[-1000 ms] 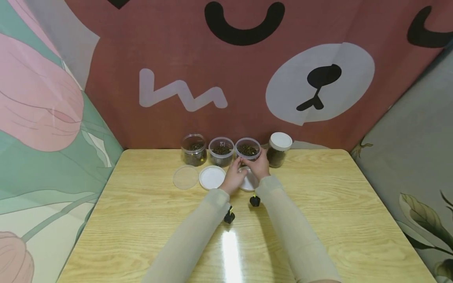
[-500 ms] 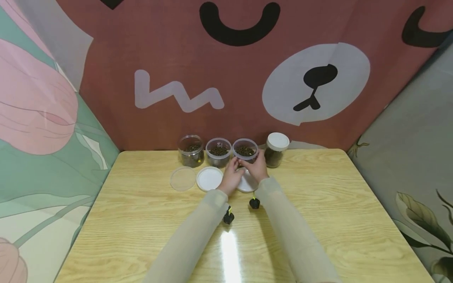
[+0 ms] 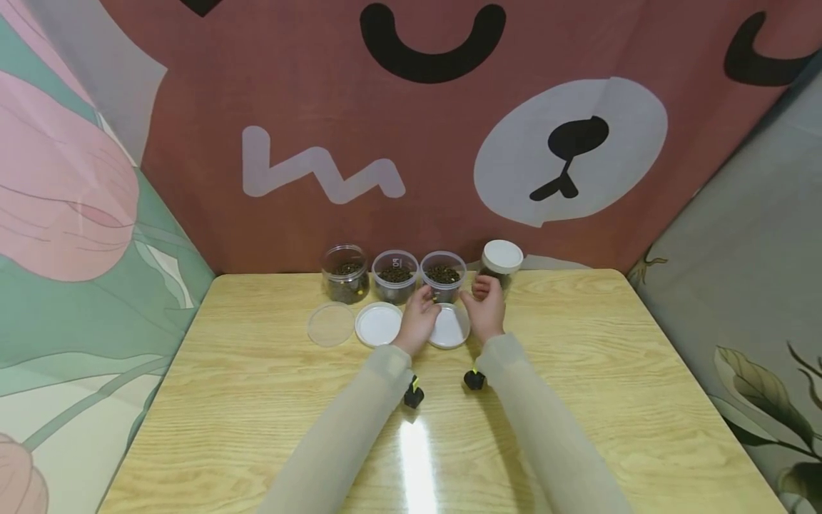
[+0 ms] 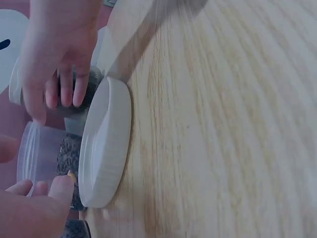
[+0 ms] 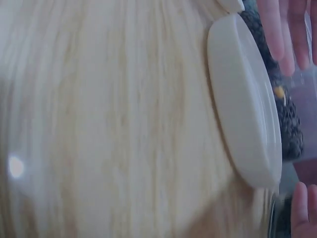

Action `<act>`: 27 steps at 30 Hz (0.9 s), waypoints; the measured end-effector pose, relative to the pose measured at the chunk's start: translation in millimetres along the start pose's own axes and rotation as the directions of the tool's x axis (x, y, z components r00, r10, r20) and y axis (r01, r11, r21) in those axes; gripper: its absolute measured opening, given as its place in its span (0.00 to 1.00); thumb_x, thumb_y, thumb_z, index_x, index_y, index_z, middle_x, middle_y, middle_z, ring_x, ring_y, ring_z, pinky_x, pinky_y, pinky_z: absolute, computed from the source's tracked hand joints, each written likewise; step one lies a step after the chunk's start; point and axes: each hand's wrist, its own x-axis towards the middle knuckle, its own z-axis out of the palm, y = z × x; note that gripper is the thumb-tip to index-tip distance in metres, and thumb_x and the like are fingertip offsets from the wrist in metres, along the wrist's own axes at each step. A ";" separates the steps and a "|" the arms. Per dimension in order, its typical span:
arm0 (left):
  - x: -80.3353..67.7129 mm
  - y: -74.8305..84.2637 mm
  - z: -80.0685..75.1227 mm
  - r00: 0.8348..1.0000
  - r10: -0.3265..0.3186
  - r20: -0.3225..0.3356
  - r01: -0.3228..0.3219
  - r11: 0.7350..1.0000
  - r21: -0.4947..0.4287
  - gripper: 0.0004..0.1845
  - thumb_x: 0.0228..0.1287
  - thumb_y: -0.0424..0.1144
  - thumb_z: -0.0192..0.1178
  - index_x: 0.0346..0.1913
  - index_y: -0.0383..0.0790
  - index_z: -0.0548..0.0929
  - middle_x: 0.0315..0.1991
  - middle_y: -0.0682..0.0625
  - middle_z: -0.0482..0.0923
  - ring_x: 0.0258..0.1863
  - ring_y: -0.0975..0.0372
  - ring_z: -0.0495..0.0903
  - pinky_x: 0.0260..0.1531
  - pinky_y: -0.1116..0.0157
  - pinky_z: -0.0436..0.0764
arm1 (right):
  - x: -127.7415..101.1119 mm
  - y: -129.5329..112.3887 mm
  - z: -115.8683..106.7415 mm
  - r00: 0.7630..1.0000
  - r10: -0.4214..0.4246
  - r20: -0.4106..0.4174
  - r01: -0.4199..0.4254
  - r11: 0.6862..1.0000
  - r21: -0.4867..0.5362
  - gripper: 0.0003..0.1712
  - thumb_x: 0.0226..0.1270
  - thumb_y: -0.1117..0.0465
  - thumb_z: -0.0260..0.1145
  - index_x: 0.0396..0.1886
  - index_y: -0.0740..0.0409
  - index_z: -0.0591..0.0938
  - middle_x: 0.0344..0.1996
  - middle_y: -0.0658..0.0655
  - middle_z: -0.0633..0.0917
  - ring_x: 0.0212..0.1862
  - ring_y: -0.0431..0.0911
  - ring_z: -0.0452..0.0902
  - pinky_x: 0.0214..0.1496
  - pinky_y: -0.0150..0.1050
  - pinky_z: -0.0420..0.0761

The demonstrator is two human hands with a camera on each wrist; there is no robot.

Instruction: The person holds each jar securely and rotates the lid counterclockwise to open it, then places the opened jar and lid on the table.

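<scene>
In the head view my left hand [image 3: 417, 321] lies just in front of a clear plastic tub [image 3: 442, 277] holding dark granules. Its fingers look loosely extended, and whether they touch the tub cannot be told. My right hand [image 3: 486, 307] is off to the right, apart from that tub, before a jar with a white screw lid [image 3: 503, 255]. Its fingers hang relaxed and hold nothing. Between the hands a white lid [image 3: 449, 327] lies on the table. In the left wrist view the tub [image 4: 44, 153] shows a small yellow piece [image 4: 73, 177] among its granules.
Left of the tub stand another open tub [image 3: 394, 282] and an open clear jar [image 3: 345, 282], both with dark granules. A second white lid [image 3: 377, 325] and a transparent disc [image 3: 330, 325] lie before them. Behind the wooden table [image 3: 257, 414] hangs a printed cloth [image 3: 308, 235].
My right hand has left the tub and moved right, toward the lidded jar. The left hand has stayed near the tub. The view has shifted slightly.
</scene>
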 end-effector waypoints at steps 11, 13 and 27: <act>-8.7 3.6 7.7 0.998 0.046 0.031 -0.047 0.999 0.013 0.23 0.68 0.26 0.53 0.65 0.25 0.72 0.62 0.31 0.73 0.61 0.42 0.77 0.63 0.54 0.77 | 9.5 4.7 -25.3 0.974 -0.005 -0.228 0.013 0.999 0.034 0.37 0.55 0.64 0.79 0.56 0.71 0.66 0.39 0.57 0.71 0.39 0.44 0.69 0.43 0.30 0.73; -10.2 5.6 8.6 0.997 0.057 0.051 -0.058 0.998 0.010 0.23 0.68 0.26 0.53 0.65 0.25 0.73 0.62 0.30 0.73 0.61 0.42 0.77 0.63 0.53 0.77 | 13.5 5.0 -29.6 0.972 -0.016 -0.234 0.015 1.000 -0.005 0.42 0.54 0.62 0.80 0.60 0.71 0.65 0.42 0.60 0.69 0.42 0.47 0.67 0.45 0.33 0.71; -12.4 4.5 13.3 0.987 0.091 0.130 -0.095 0.995 0.022 0.23 0.67 0.26 0.55 0.66 0.26 0.72 0.64 0.32 0.73 0.60 0.43 0.79 0.61 0.55 0.78 | 37.9 -1.2 -50.4 0.999 0.036 0.024 -0.035 0.999 -0.037 0.55 0.60 0.55 0.77 0.77 0.61 0.52 0.71 0.68 0.64 0.72 0.60 0.60 0.75 0.54 0.61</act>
